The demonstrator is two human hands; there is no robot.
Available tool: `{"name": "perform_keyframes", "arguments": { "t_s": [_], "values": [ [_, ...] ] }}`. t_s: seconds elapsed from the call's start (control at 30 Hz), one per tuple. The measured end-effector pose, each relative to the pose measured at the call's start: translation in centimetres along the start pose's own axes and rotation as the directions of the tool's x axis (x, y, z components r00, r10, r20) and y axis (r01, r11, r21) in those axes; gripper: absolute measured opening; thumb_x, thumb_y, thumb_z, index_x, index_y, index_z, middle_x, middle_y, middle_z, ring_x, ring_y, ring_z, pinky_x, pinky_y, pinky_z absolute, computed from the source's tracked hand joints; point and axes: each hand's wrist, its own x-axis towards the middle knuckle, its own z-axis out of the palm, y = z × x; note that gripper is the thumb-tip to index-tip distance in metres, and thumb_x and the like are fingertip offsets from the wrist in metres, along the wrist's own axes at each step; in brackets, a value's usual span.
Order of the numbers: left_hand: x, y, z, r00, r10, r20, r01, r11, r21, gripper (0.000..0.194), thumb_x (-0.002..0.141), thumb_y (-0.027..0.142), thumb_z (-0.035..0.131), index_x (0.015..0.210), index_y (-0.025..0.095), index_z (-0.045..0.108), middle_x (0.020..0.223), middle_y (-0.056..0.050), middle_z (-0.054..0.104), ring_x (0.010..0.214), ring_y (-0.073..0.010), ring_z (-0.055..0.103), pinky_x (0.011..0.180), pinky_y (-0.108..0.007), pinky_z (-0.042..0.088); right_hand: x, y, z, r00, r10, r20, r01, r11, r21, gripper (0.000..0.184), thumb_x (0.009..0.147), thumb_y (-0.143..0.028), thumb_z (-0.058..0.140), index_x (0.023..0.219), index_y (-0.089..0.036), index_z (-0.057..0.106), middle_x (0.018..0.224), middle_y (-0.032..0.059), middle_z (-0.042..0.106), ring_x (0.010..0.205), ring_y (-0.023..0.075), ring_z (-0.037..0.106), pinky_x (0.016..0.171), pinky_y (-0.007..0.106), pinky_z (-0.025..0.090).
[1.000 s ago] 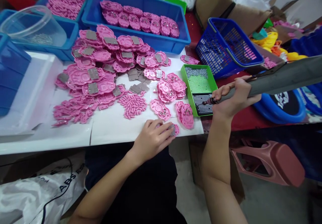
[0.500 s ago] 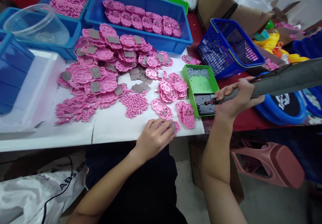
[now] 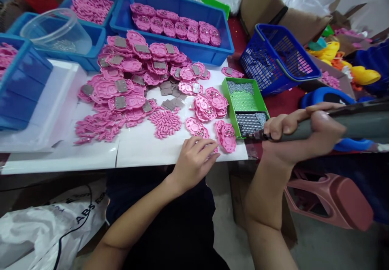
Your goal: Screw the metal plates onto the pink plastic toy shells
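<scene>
My left hand (image 3: pixel 193 164) is closed over a pink plastic piece (image 3: pixel 216 150) at the table's front edge and covers most of it. My right hand (image 3: pixel 299 134) is wrapped round a grey electric screwdriver (image 3: pixel 361 121), which lies nearly level and points left. Its dark bit is at the front edge of a green tray (image 3: pixel 230 100). Inside the tray are a black perforated plate (image 3: pixel 247 123) and loose small screws (image 3: pixel 240 87). Beside my left hand lie pink casings with metal bits in them (image 3: pixel 226 137).
Behind my left hand are a heap of pink casings with grey plates (image 3: pixel 130 65), small pink beads (image 3: pixel 165 123) and thin pink parts (image 3: pixel 97 126). A blue bin (image 3: pixel 173 45) holds rows of casings. A blue basket (image 3: pixel 261 65) stands right, a pink stool (image 3: pixel 349 197) below.
My right hand has drawn the screwdriver right and toward me, its bit going from over the black plate to the tray's front edge. My left hand stays on the pink piece.
</scene>
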Motion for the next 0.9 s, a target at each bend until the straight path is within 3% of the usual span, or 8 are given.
{"name": "perform_keyframes", "arguments": {
  "t_s": [0.07, 0.17, 0.33, 0.57, 0.67, 0.9],
  "values": [
    [0.6, 0.6, 0.6, 1.0, -0.011, 0.028, 0.013, 0.999, -0.045, 0.025, 0.108, 0.033, 0.073, 0.125, 0.015, 0.075, 0.117, -0.01, 0.081, 0.107, -0.0262, 0.068, 0.091, -0.039, 0.054, -1.5, -1.4, 1.4, 0.997, -0.071, -0.033, 0.073, 0.996, 0.06, 0.008, 0.078, -0.03, 0.063, 0.085, -0.026, 0.062, 0.045, -0.0098, 0.04, 0.03, 0.0108, 0.029, 0.032, 0.03, 0.031],
    [1.3, 1.1, 1.2, 0.995, -0.048, 0.09, 0.055, 0.996, -0.076, 0.03, 0.108, 0.043, 0.072, 0.122, 0.017, 0.076, 0.112, -0.009, 0.081, 0.103, -0.0248, 0.067, 0.091, -0.038, 0.053, -3.2, -2.6, 2.7, 0.991, -0.065, 0.114, 0.054, 0.994, 0.098, 0.012, 0.079, -0.025, 0.064, 0.089, -0.027, 0.071, 0.048, -0.0087, 0.05, 0.028, 0.0126, 0.033, 0.031, 0.03, 0.034],
    [1.3, 1.4, 0.9, 0.989, -0.07, 0.133, 0.089, 0.985, -0.147, 0.025, 0.114, 0.036, 0.063, 0.103, 0.02, 0.079, 0.099, -0.004, 0.083, 0.093, -0.0205, 0.067, 0.088, -0.036, 0.048, -4.5, -3.1, 2.6, 0.967, -0.057, 0.25, 0.015, 0.986, 0.167, 0.016, 0.086, -0.021, 0.064, 0.095, -0.026, 0.076, 0.053, -0.0068, 0.055, 0.031, 0.0132, 0.04, 0.034, 0.033, 0.043],
    [0.6, 1.7, 0.7, 0.999, -0.032, -0.01, 0.03, 0.989, -0.145, 0.028, 0.112, 0.038, 0.066, 0.097, 0.02, 0.081, 0.093, -0.003, 0.082, 0.089, -0.0191, 0.066, 0.084, -0.035, 0.045, -5.8, -3.4, 2.4, 0.978, -0.033, 0.208, 0.009, 0.993, 0.116, 0.018, 0.086, -0.024, 0.064, 0.098, -0.031, 0.076, 0.055, -0.0056, 0.053, 0.032, 0.0152, 0.037, 0.035, 0.037, 0.041],
    [0.3, 1.5, 0.8, 0.999, -0.031, 0.018, 0.033, 0.988, -0.149, 0.024, 0.11, 0.037, 0.069, 0.099, 0.02, 0.082, 0.093, -0.004, 0.082, 0.09, -0.0191, 0.066, 0.086, -0.034, 0.045, -6.2, -3.3, 2.1, 0.983, -0.041, 0.181, 0.023, 0.995, 0.098, 0.021, 0.086, -0.027, 0.063, 0.101, -0.032, 0.076, 0.055, -0.0045, 0.051, 0.033, 0.0159, 0.035, 0.036, 0.038, 0.039],
    [0.1, 0.1, 0.2, 0.999, 0.032, 0.008, -0.029, 0.968, -0.248, 0.026, 0.111, 0.04, 0.068, 0.103, 0.022, 0.085, 0.096, -0.004, 0.085, 0.086, -0.0176, 0.065, 0.084, -0.034, 0.05, -6.1, -3.4, 2.2, 0.964, -0.033, 0.264, -0.014, 0.985, 0.173, 0.025, 0.088, -0.022, 0.061, 0.103, -0.029, 0.079, 0.056, -0.0031, 0.054, 0.034, 0.0159, 0.04, 0.037, 0.037, 0.04]
  ]
}}
